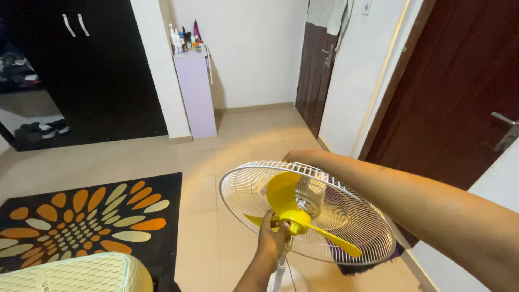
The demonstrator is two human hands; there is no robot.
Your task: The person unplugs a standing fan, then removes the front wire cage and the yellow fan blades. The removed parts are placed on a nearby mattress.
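Observation:
A standing fan is in front of me, its white wire rear grille (357, 221) tilted up and no front cover on it. A yellow blade set (284, 192) sits at the centre of the grille. My left hand (272, 238) comes up from below and is closed around the yellow hub (298, 218) of the blades. My right arm reaches across from the right, over the top rim of the grille. My right hand (294, 157) bends down behind the grille, so its fingers are hidden. The fan's white pole (279, 273) runs down below my left hand.
A black rug with an orange and cream petal pattern (86, 216) lies on the tiled floor at left. A pale green plastic piece (81, 273) is at bottom left. A lilac cabinet with bottles (194, 92) stands by the far wall. Brown doors (454, 92) are at right.

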